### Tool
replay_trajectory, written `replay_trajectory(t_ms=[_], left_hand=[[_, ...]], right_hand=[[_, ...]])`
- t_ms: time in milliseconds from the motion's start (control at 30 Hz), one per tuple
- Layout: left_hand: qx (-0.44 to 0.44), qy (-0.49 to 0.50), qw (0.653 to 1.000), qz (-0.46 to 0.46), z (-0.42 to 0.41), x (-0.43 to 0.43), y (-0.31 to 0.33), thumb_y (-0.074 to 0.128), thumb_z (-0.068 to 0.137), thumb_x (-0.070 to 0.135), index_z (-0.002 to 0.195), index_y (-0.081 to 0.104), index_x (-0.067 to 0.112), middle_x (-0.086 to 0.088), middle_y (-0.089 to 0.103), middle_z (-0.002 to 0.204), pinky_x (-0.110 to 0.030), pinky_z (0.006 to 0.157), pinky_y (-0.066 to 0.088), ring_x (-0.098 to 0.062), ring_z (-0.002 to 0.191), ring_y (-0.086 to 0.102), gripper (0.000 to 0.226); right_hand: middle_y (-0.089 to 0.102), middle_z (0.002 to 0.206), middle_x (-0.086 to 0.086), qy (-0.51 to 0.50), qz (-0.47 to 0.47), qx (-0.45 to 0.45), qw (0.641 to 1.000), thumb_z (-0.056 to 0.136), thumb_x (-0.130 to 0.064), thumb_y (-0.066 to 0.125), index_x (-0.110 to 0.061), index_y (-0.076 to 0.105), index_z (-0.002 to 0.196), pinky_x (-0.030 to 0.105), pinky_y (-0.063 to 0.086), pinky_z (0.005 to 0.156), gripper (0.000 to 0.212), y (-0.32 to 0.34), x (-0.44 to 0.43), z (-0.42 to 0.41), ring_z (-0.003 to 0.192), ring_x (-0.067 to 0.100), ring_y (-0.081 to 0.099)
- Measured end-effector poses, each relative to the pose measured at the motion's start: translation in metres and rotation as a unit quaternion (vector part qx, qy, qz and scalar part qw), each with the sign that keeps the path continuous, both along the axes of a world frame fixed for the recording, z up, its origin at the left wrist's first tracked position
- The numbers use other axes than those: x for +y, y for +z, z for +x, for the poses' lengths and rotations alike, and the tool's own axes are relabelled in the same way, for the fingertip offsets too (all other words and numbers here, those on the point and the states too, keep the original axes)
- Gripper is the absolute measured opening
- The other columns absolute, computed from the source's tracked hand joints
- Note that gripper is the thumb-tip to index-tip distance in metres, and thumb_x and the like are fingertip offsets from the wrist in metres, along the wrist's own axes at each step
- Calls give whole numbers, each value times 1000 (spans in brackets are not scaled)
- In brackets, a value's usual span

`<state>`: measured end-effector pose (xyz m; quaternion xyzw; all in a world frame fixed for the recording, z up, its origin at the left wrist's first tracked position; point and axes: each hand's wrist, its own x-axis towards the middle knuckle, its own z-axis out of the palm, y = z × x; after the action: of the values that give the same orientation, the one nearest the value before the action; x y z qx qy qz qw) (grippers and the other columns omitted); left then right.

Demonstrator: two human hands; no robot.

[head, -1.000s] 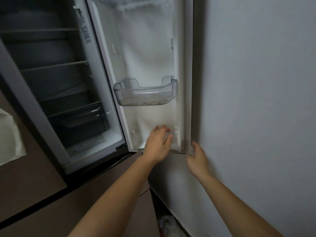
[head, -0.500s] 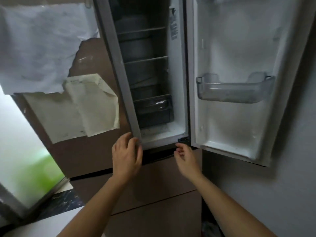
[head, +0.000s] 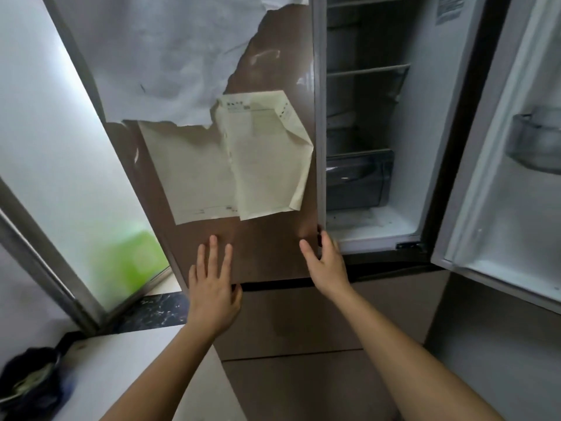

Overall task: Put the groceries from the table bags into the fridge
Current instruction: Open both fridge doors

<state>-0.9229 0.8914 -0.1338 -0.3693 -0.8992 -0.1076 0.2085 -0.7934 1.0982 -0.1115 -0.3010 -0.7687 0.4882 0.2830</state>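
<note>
The fridge's right door [head: 498, 208] stands wide open, showing bare shelves and a dark drawer [head: 358, 180] inside. The brown left door [head: 267, 253] is closed, with torn papers [head: 243, 165] stuck on it. My left hand [head: 212, 287] lies flat on the lower part of that door, fingers straight. My right hand [head: 326, 262] grips the door's right edge, fingers curled round it and thumb on the front. No groceries are in either hand.
A clear bin [head: 537, 144] hangs on the open door at the right. A frosted window [head: 60, 147] is on the left above a dark marble sill [head: 151, 311]. A dark bag [head: 27, 387] lies on a white surface [head: 127, 375] at bottom left.
The view swung left from the open right door to the closed left door. Both hands moved left: the left one now lies flat on the brown door, the right one holds its edge.
</note>
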Motion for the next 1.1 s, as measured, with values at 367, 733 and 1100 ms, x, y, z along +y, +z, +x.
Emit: replay_trajectory(t_ms=[367,733,1100], left_hand=[[-58,31,998,-15,12,10,-3,58,87,27,156,-10,16,-9,-35,157,-53,121,18,-34,145,-30,98],[-129,20,989,-67,41,16,-1,49,97,30,157,-7,25,-4,-36,157,-51,123,9,-27,148,-26,82],[-100,34,993,-44,20,9,18,51,91,23,155,-13,36,-6,-36,157,-53,118,23,-34,149,-20,91]], right_hand=[[29,161,0,54,-75,-27,995,98,-8,52,-26,7,160,34,27,115,79,3,-8,0,146,22,31],[25,163,0,107,6,-62,992,100,-24,53,-28,10,159,39,28,119,73,11,2,31,147,20,29],[50,140,-3,26,-12,118,993,88,-54,67,-25,42,141,32,42,106,66,59,12,-7,128,11,48]])
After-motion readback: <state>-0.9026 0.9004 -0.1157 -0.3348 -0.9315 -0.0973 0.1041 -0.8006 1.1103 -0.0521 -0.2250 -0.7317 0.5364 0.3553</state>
